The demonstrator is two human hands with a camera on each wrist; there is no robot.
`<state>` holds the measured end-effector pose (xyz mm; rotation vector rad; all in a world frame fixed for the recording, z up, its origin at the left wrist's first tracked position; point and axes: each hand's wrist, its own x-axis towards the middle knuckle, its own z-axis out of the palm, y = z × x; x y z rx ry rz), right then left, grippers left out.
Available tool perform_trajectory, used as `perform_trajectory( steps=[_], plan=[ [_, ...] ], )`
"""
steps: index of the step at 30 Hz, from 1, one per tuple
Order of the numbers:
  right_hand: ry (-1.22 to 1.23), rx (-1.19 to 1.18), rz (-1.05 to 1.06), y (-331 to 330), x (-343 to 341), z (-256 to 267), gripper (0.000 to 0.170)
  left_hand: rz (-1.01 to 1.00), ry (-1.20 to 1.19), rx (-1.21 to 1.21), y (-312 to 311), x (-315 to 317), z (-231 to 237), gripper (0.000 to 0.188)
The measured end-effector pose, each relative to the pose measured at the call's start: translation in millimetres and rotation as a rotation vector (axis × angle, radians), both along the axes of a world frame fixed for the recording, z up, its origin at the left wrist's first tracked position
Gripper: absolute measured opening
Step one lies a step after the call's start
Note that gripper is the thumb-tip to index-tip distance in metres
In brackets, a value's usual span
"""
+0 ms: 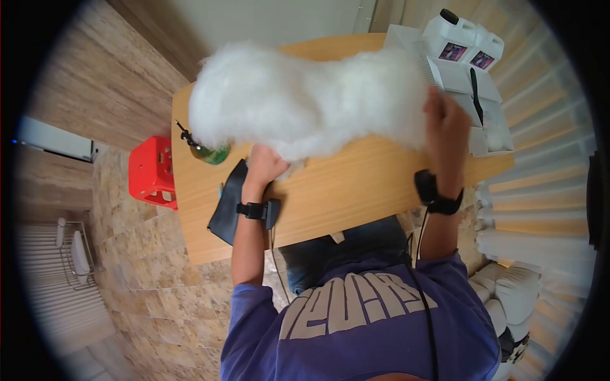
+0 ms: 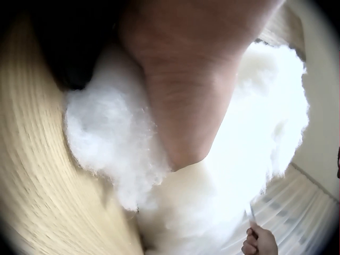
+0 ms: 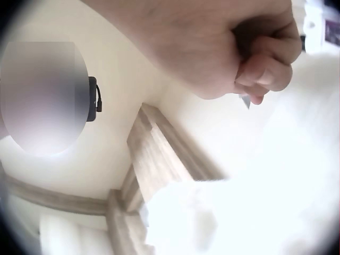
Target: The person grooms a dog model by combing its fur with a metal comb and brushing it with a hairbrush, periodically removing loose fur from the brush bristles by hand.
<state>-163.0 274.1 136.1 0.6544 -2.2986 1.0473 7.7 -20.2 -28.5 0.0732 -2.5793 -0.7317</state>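
A large mass of fluffy white stuffing fibre (image 1: pixel 305 95) spreads across the far side of the wooden table (image 1: pixel 330 203). At its near left edge my left hand (image 1: pixel 265 164) grips the fibre, and a tuft (image 2: pixel 117 143) bulges out on one side of that hand in the left wrist view. My right hand (image 1: pixel 447 124) is curled into a fist at the right end of the mass. From it juts a thin tool with a pointed, metal-looking tip (image 3: pixel 245 101); the fingers hide the rest, so I cannot tell its kind.
A black pouch (image 1: pixel 227 203) lies by the left forearm. Beyond it stands a green bottle (image 1: pixel 211 154) with a black top. At the right are two white jugs (image 1: pixel 448 37) and a white open box (image 1: pixel 499 130) with a black-handled item (image 1: pixel 475 92). A red stool (image 1: pixel 151 171) stands left.
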Motion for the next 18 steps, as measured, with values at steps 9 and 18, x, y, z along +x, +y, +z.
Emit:
perform_trajectory(
  steps=[9,18],
  plan=[
    [-0.581,-0.409,0.525,-25,14,51,0.03,-0.026,0.185,-0.205,9,-5,21,0.03],
    [-0.489,-0.42,0.676,-44,3,84,0.019,0.021,0.14,-0.176,9,-5,22,0.036]
  ],
)
